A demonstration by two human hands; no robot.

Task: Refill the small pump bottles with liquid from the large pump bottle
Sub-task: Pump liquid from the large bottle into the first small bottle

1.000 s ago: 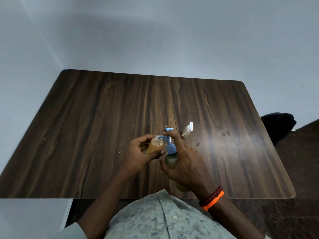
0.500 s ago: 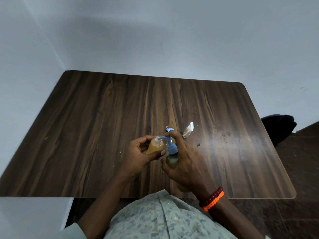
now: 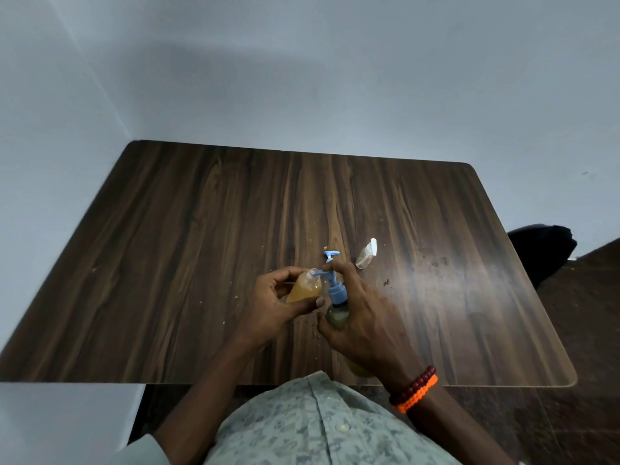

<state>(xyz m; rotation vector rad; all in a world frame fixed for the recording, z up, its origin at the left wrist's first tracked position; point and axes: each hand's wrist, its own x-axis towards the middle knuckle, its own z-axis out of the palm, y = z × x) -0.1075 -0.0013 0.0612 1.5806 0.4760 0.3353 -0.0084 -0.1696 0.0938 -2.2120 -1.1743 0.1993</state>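
My left hand (image 3: 275,307) grips a small clear bottle (image 3: 303,286) with amber liquid inside, its open mouth tilted up to the right. My right hand (image 3: 364,317) is wrapped round the large bottle (image 3: 337,315), greenish with a blue pump (image 3: 335,290), a finger on top of the pump head. The blue spout reaches into the small bottle's mouth. A loose small blue pump top (image 3: 331,256) lies on the table just behind the hands. A second small clear bottle (image 3: 366,255) with a white top lies on its side further right.
The dark wooden table (image 3: 188,246) stands in a corner between pale walls. Crumbs and stains dot its right half. A black object (image 3: 541,251) sits on the floor past the right edge. My patterned shirt fills the bottom of the view.
The hands and both bottles stay in the same hold. Only the camera view has shifted slightly.
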